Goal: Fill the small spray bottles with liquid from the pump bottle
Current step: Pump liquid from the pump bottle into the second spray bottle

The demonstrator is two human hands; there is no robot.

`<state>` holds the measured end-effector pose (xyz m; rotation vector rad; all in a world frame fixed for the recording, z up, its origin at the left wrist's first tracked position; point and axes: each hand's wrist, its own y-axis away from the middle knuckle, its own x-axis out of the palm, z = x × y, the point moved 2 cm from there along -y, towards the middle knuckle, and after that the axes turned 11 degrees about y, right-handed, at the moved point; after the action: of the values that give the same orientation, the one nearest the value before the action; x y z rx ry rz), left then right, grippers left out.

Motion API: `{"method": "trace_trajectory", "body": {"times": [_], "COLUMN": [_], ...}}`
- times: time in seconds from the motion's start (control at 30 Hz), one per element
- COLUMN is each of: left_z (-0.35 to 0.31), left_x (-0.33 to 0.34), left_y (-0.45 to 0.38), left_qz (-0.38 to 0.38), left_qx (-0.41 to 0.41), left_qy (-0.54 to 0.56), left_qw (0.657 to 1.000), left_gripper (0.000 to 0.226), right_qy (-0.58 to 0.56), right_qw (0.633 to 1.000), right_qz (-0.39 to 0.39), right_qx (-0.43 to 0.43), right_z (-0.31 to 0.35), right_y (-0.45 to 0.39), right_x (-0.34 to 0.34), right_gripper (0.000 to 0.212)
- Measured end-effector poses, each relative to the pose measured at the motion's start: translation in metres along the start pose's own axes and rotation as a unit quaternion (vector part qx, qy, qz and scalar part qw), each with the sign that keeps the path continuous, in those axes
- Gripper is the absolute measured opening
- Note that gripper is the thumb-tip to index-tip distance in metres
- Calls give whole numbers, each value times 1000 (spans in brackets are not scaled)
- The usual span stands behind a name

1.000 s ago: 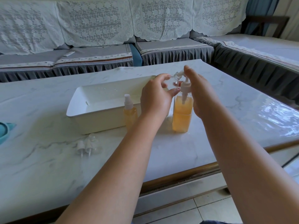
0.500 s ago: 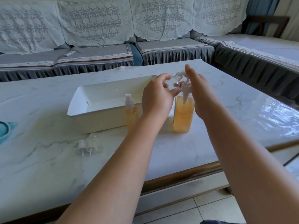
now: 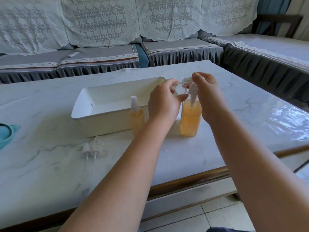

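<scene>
Pump bottle [image 3: 190, 118] upright near table's [image 3: 50, 173] front edge, just right of tray [image 3: 87, 114]. Right hand [image 3: 209, 96] fingers curled on pump head; left hand [image 3: 164, 102] pinching small clear bottle [image 3: 181, 88] at spout. Filled spray bottle [image 3: 137, 116] beside tray. Open marble front-left.

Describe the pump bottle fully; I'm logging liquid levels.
The pump bottle is clear plastic, squarish, about three-quarters full of cloudy orange liquid, with a white pump head and dip tube. It stands upright on the marble table, right of the tray. The right hand rests on its pump head.
</scene>
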<state>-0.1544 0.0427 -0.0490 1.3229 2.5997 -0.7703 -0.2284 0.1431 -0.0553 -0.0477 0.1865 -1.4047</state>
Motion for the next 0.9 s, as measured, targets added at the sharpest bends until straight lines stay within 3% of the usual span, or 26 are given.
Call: {"method": "trace_trajectory", "body": {"times": [0.17, 0.37, 0.9], "left_z": [1, -4, -1], "left_x": [1, -1, 1], "left_y": [1, -1, 0], "left_qz": [0, -20, -7], "left_qx": [0, 25, 13], "left_qy": [-10, -3, -10], "left_qw": [1000, 999, 1000], "left_gripper": [44, 45, 46], "right_qy": [22, 2, -6], "right_qw": [1000, 999, 1000], "right_qz": [-7, 45, 8], "right_qx": [-2, 0, 13], "right_z": [0, 1, 1], "right_y": [-3, -4, -1], "right_x": [0, 0, 0], "right_gripper": [30, 71, 34]}}
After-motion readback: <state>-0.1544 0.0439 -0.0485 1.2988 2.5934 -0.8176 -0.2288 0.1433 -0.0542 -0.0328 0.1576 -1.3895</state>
